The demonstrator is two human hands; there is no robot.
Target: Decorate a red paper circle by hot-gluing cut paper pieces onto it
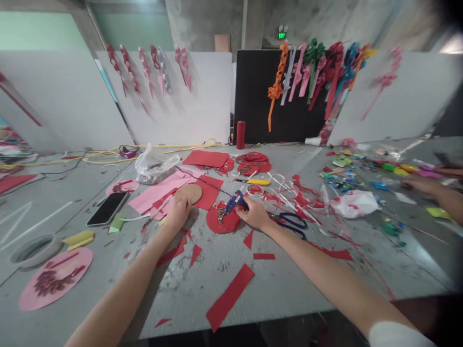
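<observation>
My right hand is wrapped round a blue glue gun, whose nozzle points down and left. Under the nozzle lies a red round piece with a cluster of small metallic-looking bits on it. My left hand has its fingers closed on the near edge of a tan cardboard disc. That disc is over red and pink sheets. Close to my right hand are dark-blue-handled scissors, partly hidden by it.
A phone, a tape roll and a pink decorated oval lie at left. Behind are a plastic bag, a yellow cutter and a red bottle. Another person's hand is at right.
</observation>
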